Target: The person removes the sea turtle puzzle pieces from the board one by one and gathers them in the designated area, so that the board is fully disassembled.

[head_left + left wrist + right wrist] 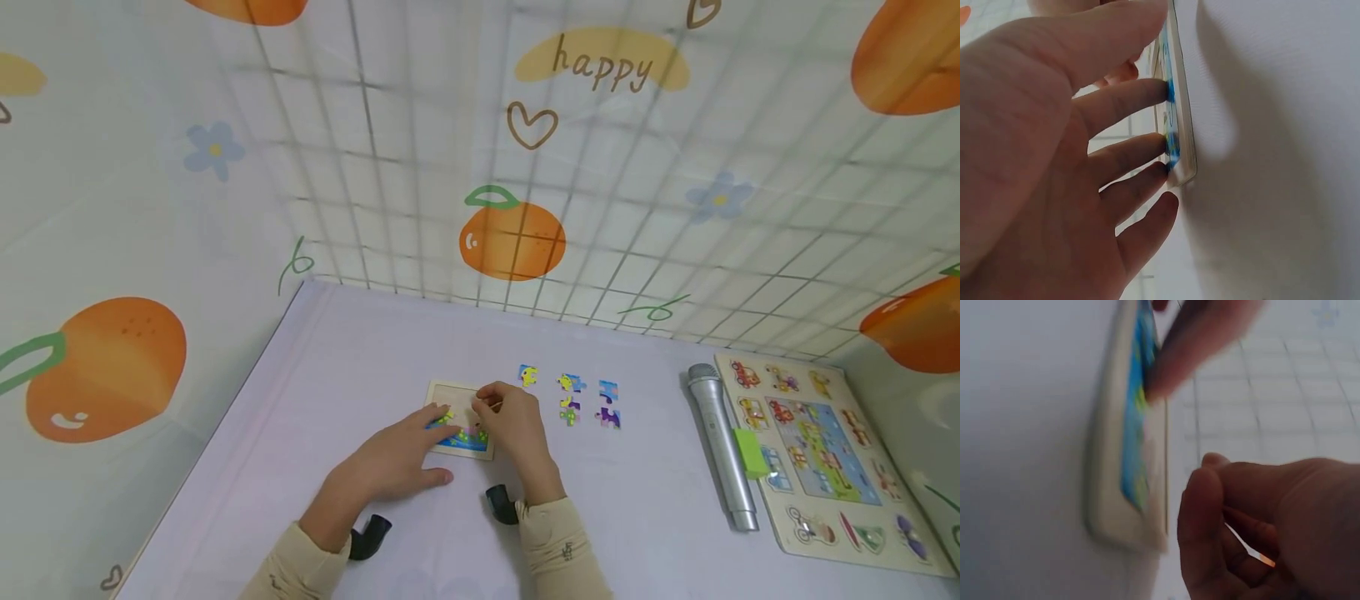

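Observation:
A small wooden puzzle tray [461, 454] lies on the table, with colourful pieces filling its lower part. My left hand [401, 454] spreads over its left side, fingers fairly straight. In the left wrist view, the left fingertips [1159, 145] press on the blue pieces along the near edge. My right hand [517, 417] is over the tray's right side, thumb and index finger pinched together. A thin pale edge like a puzzle piece shows between them in the head view; the fingers hide most of it. The right wrist view shows the right hand [1241, 525] just beside the tray [1110, 487].
Several loose puzzle pieces [570, 382] lie in rows right of the tray. Farther right are a silver microphone [723, 450], a lime-green block [751, 453] and a larger picture puzzle board [795, 517]. A wire grid [420, 225] stands behind the table.

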Action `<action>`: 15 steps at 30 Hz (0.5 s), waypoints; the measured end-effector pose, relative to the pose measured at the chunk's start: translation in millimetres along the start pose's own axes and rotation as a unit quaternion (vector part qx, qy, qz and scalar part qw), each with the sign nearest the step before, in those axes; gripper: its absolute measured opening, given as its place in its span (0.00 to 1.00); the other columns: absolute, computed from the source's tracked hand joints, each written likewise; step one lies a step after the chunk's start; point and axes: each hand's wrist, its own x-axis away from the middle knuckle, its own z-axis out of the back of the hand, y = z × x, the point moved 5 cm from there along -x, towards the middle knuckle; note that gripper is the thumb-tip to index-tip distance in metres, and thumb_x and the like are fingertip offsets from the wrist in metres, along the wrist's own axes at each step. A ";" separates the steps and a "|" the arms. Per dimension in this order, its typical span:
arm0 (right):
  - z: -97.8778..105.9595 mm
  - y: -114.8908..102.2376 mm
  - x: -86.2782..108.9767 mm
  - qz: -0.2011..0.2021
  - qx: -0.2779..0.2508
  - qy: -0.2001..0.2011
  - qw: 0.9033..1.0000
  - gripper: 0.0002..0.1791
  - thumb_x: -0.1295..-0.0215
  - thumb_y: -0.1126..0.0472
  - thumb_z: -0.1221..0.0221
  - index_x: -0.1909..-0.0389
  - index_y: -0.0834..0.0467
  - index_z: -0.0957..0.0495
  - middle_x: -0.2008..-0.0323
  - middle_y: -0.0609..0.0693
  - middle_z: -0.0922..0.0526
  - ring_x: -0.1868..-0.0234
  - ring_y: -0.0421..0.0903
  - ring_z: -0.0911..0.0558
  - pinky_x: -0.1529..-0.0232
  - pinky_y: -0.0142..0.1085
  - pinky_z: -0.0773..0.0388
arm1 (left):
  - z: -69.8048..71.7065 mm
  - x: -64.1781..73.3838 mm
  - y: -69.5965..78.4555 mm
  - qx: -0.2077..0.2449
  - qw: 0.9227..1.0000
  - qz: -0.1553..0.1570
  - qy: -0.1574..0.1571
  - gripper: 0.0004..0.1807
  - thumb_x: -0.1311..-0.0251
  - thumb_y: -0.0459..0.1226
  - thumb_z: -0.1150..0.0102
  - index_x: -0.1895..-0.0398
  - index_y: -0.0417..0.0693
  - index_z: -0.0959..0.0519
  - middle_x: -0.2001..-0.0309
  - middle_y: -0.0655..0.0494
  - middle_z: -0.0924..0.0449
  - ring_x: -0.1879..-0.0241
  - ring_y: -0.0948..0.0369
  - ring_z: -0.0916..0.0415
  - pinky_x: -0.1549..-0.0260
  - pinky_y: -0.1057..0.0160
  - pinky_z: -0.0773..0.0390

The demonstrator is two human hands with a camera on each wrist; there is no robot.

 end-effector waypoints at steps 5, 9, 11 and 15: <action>-14.7 -5.4 2.5 0.035 0.001 -0.022 0.999 0.05 0.32 0.61 0.35 0.59 0.55 0.14 0.67 0.47 0.14 0.67 0.40 0.21 0.63 0.34 0.22 | 1.5 0.0 -0.3 0.014 1.000 -0.012 0.002 0.35 0.38 0.52 0.31 0.28 0.58 0.27 0.20 0.49 0.42 0.23 0.49 0.40 0.31 0.44 0.30; -19.0 -5.8 2.7 0.045 0.004 -0.025 0.999 0.05 0.33 0.61 0.35 0.59 0.54 0.14 0.67 0.46 0.13 0.68 0.39 0.22 0.62 0.34 0.22 | 1.8 0.2 -1.1 0.021 1.000 -0.013 0.005 0.34 0.37 0.52 0.31 0.28 0.58 0.26 0.20 0.46 0.44 0.23 0.47 0.41 0.31 0.43 0.30; -19.9 -5.6 2.4 0.046 0.007 -0.027 0.999 0.05 0.33 0.61 0.35 0.59 0.54 0.14 0.67 0.46 0.13 0.68 0.39 0.22 0.61 0.35 0.22 | 1.8 0.4 -2.4 0.025 1.000 -0.008 0.007 0.33 0.38 0.52 0.31 0.29 0.59 0.25 0.20 0.45 0.46 0.22 0.47 0.43 0.31 0.43 0.29; -22.1 -5.0 1.6 0.049 0.019 -0.034 0.998 0.07 0.33 0.61 0.34 0.56 0.53 0.13 0.66 0.46 0.13 0.67 0.39 0.22 0.61 0.34 0.23 | 1.9 0.9 -4.7 0.028 1.000 0.002 0.012 0.32 0.38 0.52 0.31 0.31 0.61 0.24 0.19 0.45 0.48 0.21 0.46 0.45 0.34 0.42 0.27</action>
